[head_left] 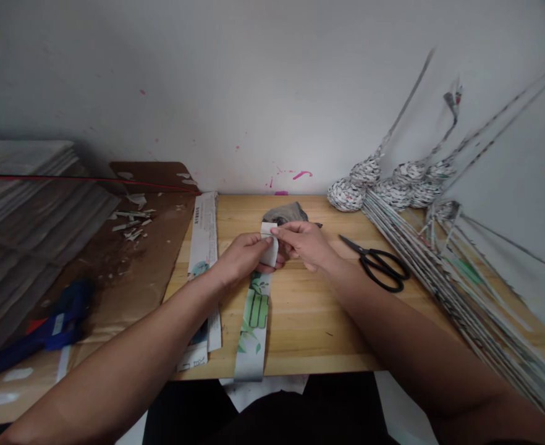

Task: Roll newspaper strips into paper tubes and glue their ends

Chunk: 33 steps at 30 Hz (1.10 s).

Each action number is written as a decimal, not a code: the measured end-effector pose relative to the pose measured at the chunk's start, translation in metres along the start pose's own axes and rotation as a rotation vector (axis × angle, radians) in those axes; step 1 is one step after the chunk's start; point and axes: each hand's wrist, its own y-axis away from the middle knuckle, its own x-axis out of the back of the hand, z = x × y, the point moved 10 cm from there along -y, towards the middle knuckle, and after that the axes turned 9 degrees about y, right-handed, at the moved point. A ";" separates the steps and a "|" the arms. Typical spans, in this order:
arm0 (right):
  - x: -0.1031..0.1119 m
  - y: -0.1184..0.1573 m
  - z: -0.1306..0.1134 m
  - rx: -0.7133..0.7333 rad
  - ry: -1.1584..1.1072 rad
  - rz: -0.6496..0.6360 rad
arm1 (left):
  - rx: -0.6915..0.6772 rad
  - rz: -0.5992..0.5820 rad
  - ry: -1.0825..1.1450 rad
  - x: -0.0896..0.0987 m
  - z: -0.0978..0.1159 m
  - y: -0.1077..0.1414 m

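A long paper strip [253, 315] with green printed leaves runs from the table's front edge up to my hands. Its far end is folded over, showing a whitish face. My left hand [245, 254] pinches the folded part from the left, thumb on top. On the right side, my right hand [303, 242] grips the same fold near its top between thumb and fingers. Just behind the hands lies a crumpled grey cloth [287, 212]. Some of the fingers are hidden beneath the paper.
Newspaper strips [204, 235] lie to the left. Black scissors [379, 262] rest right of my hands. Beyond them are rolled paper sticks [421, 278] and woven paper pieces [346, 194]. A blue glue gun [63, 324] and stacked paper [26, 210] are at far left.
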 end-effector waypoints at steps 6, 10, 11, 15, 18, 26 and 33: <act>-0.001 0.002 0.002 -0.043 -0.081 -0.009 | -0.006 -0.028 -0.005 -0.003 0.000 0.000; -0.002 0.004 0.000 -0.055 -0.094 0.003 | -0.018 -0.035 -0.002 -0.006 0.002 0.002; -0.003 0.005 -0.001 -0.055 -0.094 0.004 | -0.022 -0.039 -0.009 -0.007 0.003 0.003; -0.005 0.008 -0.003 -0.080 -0.088 -0.002 | -0.057 -0.047 -0.075 -0.009 0.009 0.006; -0.008 0.009 -0.005 -0.067 -0.097 -0.026 | -0.077 -0.019 -0.128 -0.009 0.014 0.008; -0.013 0.013 -0.011 -0.014 -0.124 -0.068 | -0.233 0.064 -0.170 -0.003 0.024 0.010; -0.012 0.018 -0.019 0.070 -0.141 -0.017 | -0.241 0.114 -0.016 0.004 0.021 0.010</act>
